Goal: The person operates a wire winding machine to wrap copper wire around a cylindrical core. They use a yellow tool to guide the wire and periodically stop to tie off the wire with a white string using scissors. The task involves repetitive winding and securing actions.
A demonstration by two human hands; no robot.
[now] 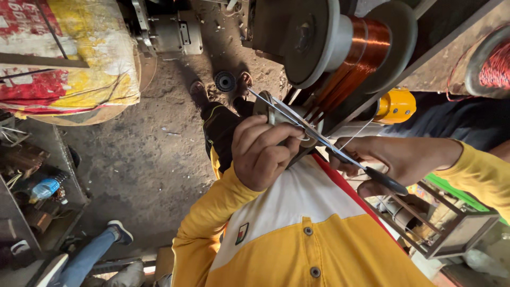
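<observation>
A small coil [276, 114] is gripped by the closed left hand [260, 151], steadied below the copper spool [366, 45]; open scissors [329, 143] are held by the right hand [396, 159], blades astride the wire.

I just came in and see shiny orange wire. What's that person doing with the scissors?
A person in a yellow and white shirt is working by a big spool of copper wire. Their right hand holds a pair of scissors with the blades open. Their left hand grips a small coil, with the blades right against it. Someone else's legs in jeans show lower left, on the dirt floor.
</observation>
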